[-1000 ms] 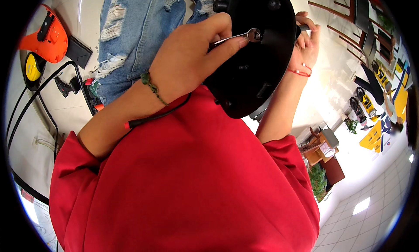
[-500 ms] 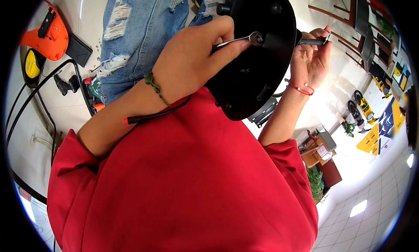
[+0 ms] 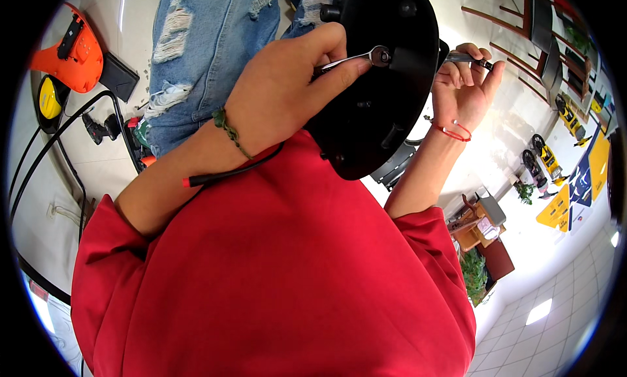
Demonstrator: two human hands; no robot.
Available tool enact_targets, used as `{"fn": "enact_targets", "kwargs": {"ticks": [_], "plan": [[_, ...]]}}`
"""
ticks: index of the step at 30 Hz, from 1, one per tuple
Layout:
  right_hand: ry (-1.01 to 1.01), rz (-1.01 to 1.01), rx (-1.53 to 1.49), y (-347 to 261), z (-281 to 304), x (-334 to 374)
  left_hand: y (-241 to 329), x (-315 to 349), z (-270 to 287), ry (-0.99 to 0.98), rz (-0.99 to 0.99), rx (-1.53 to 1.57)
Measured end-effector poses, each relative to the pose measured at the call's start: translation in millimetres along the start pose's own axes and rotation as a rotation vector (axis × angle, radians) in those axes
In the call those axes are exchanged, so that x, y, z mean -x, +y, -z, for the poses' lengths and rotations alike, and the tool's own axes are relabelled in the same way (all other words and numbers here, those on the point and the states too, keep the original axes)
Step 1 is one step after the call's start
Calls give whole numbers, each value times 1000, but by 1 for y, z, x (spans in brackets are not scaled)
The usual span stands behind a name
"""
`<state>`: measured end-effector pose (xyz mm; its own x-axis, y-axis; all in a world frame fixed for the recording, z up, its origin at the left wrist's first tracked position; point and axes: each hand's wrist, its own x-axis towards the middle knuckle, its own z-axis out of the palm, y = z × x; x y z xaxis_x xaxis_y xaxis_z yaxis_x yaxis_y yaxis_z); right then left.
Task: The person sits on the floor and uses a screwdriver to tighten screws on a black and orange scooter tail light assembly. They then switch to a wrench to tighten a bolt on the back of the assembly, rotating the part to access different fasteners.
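Head view, left hand: the left hand is closed around a small silver wrench, thumb and fingers pinching its shaft, a green cord bracelet on the wrist.
Head view, wrench: its ring end sits on a fitting on the face of the black round part, near the upper middle of that face.
Head view, black round part: a dark disc-shaped piece, tilted, held up in front of the person between both hands, its lower rim just above the red shirt.
Head view, right hand: the right hand is at the right rim of the disc, fingers curled around a thin dark tool that pokes out past the fingertips; a red string circles the wrist.
Head view, cable: a black cable with a red tip runs across the left forearm.
Head view, surroundings: torn blue jeans above, an orange tool and a yellow device on the floor at upper left.
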<state>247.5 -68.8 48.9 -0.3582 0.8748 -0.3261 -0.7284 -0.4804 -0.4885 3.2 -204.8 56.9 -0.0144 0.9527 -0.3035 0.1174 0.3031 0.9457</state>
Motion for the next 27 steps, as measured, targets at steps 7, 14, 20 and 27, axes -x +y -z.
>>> {"fn": "enact_targets", "kwargs": {"ticks": [7, 14, 20, 27], "plan": [[166, 96, -26, 0, -5, 3, 0, -1, 0, 0, 15, 23], [33, 34, -177, 8, 7, 2, 3, 0, -1, 0, 5, -14], [64, 20, -301, 25, 5, -10, 1, 2, -4, 19, -19, -44], [164, 13, -318, 26, -19, -16, -5, 0, -3, 39, -20, -22]]}}
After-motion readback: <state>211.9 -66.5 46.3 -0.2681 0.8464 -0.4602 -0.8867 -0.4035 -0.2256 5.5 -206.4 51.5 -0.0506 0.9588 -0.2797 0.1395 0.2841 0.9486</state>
